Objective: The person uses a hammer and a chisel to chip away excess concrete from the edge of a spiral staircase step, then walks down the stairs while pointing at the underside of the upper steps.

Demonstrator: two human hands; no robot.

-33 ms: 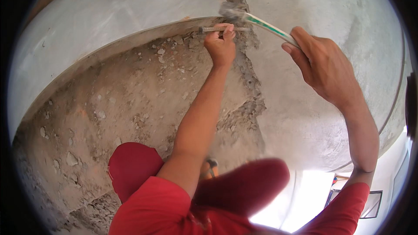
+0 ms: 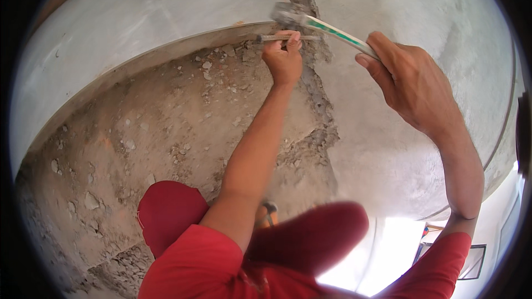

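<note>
My left hand [image 2: 283, 62] is closed round a slim metal chisel [image 2: 268, 38], held about level. Its struck end sticks out to the left, and its other end meets the broken edge [image 2: 318, 50] of the grey plaster. A hammer [image 2: 339, 34] with a pale, green-striped handle is gripped near the handle's end by my right hand [image 2: 411, 80]. The blurred hammer head [image 2: 288, 15] hangs just above my left hand and the chisel, apart from the chisel's struck end.
Rough ground with loose rubble [image 2: 128, 145] spreads below and left of my hands. A smooth grey ledge [image 2: 138, 27] curves along the far left. Smooth grey plaster [image 2: 377, 149] lies to the right. My bent knees [image 2: 338, 227] are close below.
The hammer head has shifted slightly left, toward the chisel's struck end. My left hand and the chisel have moved a little to the right.
</note>
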